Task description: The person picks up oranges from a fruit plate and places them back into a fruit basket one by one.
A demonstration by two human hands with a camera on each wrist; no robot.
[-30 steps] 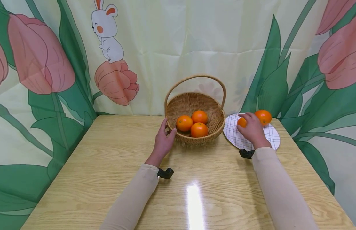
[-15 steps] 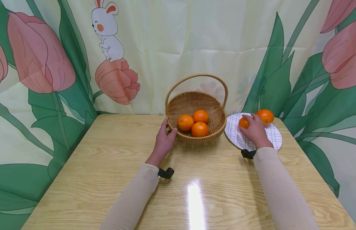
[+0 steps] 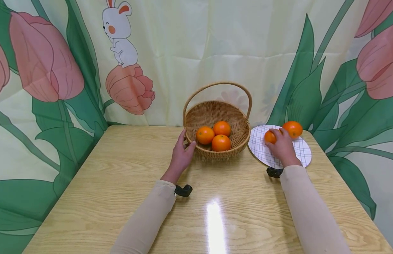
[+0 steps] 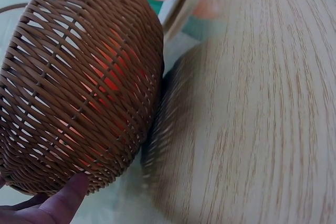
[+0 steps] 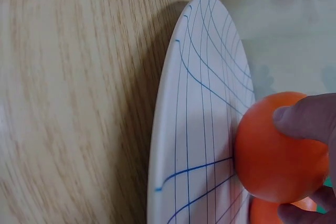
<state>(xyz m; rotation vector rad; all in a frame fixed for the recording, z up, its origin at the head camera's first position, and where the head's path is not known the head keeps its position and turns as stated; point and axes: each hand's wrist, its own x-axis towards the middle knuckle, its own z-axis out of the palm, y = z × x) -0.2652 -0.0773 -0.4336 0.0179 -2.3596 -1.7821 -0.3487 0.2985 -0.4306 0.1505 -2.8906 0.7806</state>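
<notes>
A wicker basket (image 3: 212, 106) with a tall hoop handle stands at the back of the table, holding three oranges (image 3: 221, 143). My left hand (image 3: 181, 153) grips its left front edge; in the left wrist view the thumb (image 4: 68, 198) lies against the woven wall, with the other fingers mostly out of sight. To the right is a white plate (image 3: 258, 148) with a blue grid pattern. On it my right hand (image 3: 283, 146) grips an orange (image 5: 278, 150), the thumb on one side and fingertips on the other. Another orange (image 3: 292, 129) sits behind that hand on the plate.
The wooden table (image 3: 129, 169) extends in front of the basket and plate, with a bright light reflection near its middle. A curtain (image 3: 171, 56) printed with tulips and a rabbit hangs right behind and along both sides of the table.
The view has shifted slightly. My right hand has settled around the orange on the plate, showing more of its side. The left hand stays at the basket's edge.
</notes>
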